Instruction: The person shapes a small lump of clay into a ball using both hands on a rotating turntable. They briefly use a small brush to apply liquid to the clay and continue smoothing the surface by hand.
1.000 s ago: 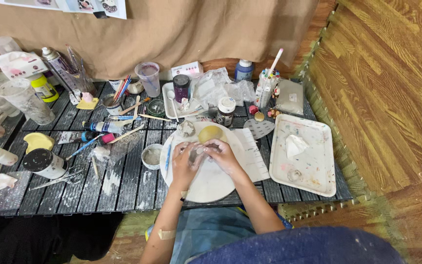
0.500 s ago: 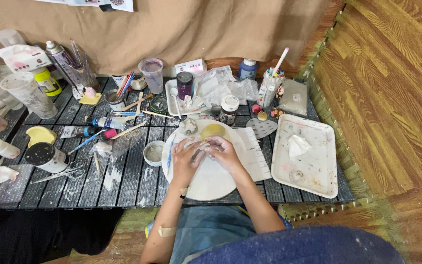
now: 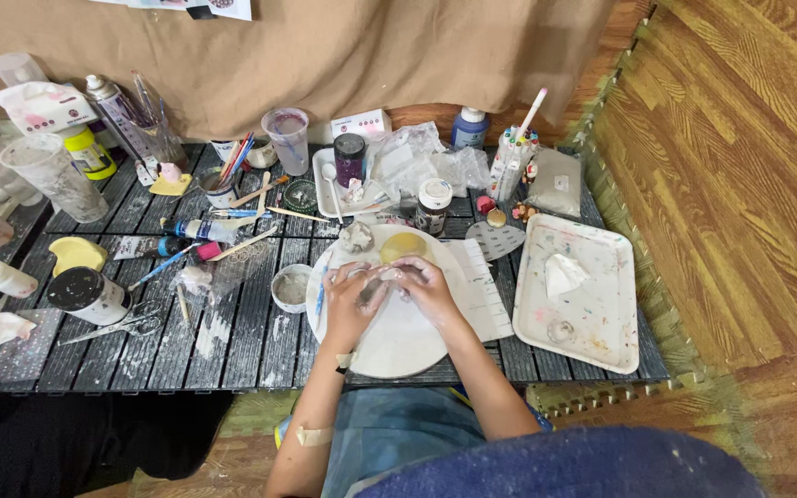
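Observation:
Both my hands meet over a round white board (image 3: pixel 398 337) on the dark slatted table. My left hand (image 3: pixel 350 302) and my right hand (image 3: pixel 428 288) are closed together around a small grey lump of clay (image 3: pixel 373 291), mostly hidden by my fingers. On the far part of the board lie a yellow sponge (image 3: pixel 403 245) and a grey clay piece (image 3: pixel 356 237). A small bowl of grey slip (image 3: pixel 291 287) stands just left of the board.
A white paint-stained tray (image 3: pixel 592 318) with a crumpled tissue lies to the right. Jars, paint bottles, brushes, plastic cups and tubes crowd the back and left of the table (image 3: pixel 232 341). Scissors (image 3: pixel 117 325) lie front left. A tan cloth hangs behind; wooden floor is right.
My hands stay together over the white board, working the lump with only small finger shifts. The view has drifted slightly.

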